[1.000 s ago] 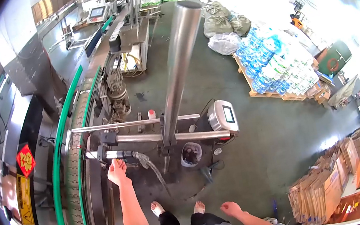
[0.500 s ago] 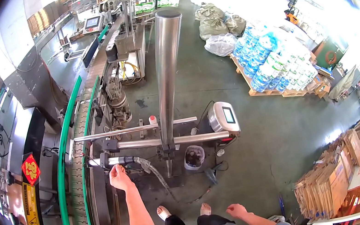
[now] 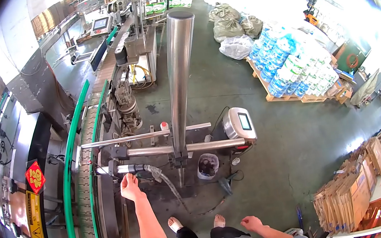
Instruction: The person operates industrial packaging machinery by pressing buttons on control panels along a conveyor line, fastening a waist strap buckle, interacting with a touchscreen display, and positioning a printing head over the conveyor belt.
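My left hand point(image 3: 131, 187) is raised with its fingers pinched together, just below the metal cylinder of the print head point(image 3: 119, 169) beside the conveyor point(image 3: 85, 198). Whether anything is between those fingertips is too small to tell. Low at the right of my body, my right hand point(image 3: 251, 222) hangs with its fingers curled, over the floor. What it may hold is hidden. A ribbed cable point(image 3: 164, 178) runs from the cylinder down to the floor. The steel post point(image 3: 182, 81) rises in front of me, joined to a horizontal bar point(image 3: 156, 150).
A controller with a screen point(image 3: 239, 124) sits at the bar's right end, near a waste bin point(image 3: 208, 166). Stacked flat cardboard point(image 3: 345, 199) stands at the lower right. Wrapped blue and white packs point(image 3: 285, 63) lie on a pallet point(image 3: 291, 98). A green rail point(image 3: 69, 206) edges the conveyor.
The view has shifted, so the post looks more upright. My left hand has come slightly down from the cylinder, its fingers still together. My right hand stays low, fingers curled.
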Motion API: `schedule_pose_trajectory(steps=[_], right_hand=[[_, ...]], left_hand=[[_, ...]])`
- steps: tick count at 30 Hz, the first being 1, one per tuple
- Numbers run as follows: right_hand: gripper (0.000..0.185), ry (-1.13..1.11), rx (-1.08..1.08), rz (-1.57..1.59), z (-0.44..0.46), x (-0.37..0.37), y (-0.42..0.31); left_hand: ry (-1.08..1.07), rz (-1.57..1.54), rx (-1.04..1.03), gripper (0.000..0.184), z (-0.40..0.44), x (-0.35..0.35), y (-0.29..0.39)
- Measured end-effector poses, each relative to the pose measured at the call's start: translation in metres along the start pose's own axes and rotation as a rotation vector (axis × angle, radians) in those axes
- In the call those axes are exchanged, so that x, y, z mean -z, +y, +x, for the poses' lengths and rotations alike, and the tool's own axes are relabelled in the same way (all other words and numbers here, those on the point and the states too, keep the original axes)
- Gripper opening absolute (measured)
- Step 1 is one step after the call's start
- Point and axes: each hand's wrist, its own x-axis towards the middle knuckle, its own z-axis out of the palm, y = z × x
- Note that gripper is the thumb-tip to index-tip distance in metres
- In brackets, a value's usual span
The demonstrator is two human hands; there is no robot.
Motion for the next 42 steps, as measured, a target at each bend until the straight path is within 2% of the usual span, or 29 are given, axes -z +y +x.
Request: schedule_pose_trajectory(steps=[2, 7, 9, 13, 26, 30, 36, 38, 42], right_hand=[[0.038, 0.009, 0.010, -0.010, 0.001, -0.001, 0.002], [0.040, -0.015, -0.014, 0.010, -0.002, 0.004, -0.004], [0.041, -0.031, -0.018, 0.008, -0.002, 0.005, -0.005], [0.041, -0.035, -0.015, 0.008, 0.000, 0.005, -0.002], [0.037, 0.009, 0.025, 0.028, 0.002, 0.005, 0.003], [0.037, -0.004, 0.034, 0.031, 0.006, 0.003, 0.006], [0.039, -0.037, 0.021, -0.007, 0.005, 0.005, 0.004], [0.040, -0.044, 0.002, -0.004, 0.005, 0.006, 0.003], [0.040, -0.036, -0.001, 0.005, 0.005, 0.005, 0.005]], left_hand=[[-0.017, -0.090, 0.117, 0.012, -0.002, 0.000, 0.002], [-0.023, -0.198, 0.156, 0.009, 0.009, 0.000, -0.012], [0.022, -0.129, 0.047, 0.008, 0.011, -0.001, -0.016], [0.045, -0.079, -0.040, 0.008, 0.005, -0.004, -0.014], [-0.019, -0.218, 0.143, 0.015, 0.001, 0.000, -0.010], [0.049, -0.182, 0.193, 0.015, -0.004, -0.007, -0.003], [0.023, -0.204, 0.082, 0.011, -0.002, -0.009, -0.008], [0.090, -0.115, -0.049, 0.007, -0.006, -0.014, -0.009], [0.077, -0.053, -0.132, 0.010, -0.012, -0.014, -0.003]])
